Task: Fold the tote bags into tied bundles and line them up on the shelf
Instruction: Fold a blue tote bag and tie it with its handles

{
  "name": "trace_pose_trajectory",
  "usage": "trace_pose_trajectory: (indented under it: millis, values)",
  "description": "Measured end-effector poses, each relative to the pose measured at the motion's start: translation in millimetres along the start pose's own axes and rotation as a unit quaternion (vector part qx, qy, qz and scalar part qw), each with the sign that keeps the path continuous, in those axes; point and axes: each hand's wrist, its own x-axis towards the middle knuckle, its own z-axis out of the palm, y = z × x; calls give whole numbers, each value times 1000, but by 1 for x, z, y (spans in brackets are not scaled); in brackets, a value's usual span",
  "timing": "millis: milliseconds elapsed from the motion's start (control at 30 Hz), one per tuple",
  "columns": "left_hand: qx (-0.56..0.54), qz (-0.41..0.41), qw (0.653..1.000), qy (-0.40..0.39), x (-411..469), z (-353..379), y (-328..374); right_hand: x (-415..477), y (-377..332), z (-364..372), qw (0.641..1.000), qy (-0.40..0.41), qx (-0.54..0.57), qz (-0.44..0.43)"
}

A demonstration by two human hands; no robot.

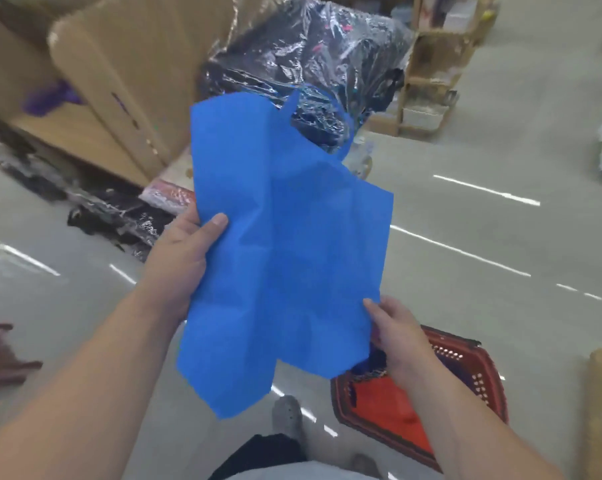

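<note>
Blue tote bag (285, 244) spread out in mid-air, centre frame

Left hand (181, 258) grips its left edge, thumb on top — right hand (396, 334) pinches the lower right edge, above a red basket (465, 368) at lower right.

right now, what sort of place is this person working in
Probably a shop stockroom or warehouse: big cardboard boxes and plastic-wrapped bundles of dark goods stand on the floor, with a red shopping basket nearby.

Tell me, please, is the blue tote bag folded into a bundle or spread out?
Spread out: the blue tote bag is a creased, flat sheet held by the left hand and right hand.
</note>
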Motion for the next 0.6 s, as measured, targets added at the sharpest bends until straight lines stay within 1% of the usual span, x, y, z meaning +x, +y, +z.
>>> trace_pose_trajectory:
  millis: [133,233,367,433,533,600]
  values:
    - [14,-3,992,124,-29,-65,2,2,-16,24,998,11,18,-58]
    - [23,-20,982,188,-48,-111,-5,1,-27,40,994,13,9,-107]
    - [57,-24,970,235,-62,-179,-14,-7,-35,74,987,-34,-15,-154]
    - [49,-22,962,269,-66,-217,-15,-10,-34,107,982,-58,-44,-176]
    - [2,-27,953,301,-74,-279,-17,-14,-32,175,957,-36,-145,-247]
    - [-14,-61,957,283,-86,-327,-24,-19,-33,232,937,-8,-178,-302]
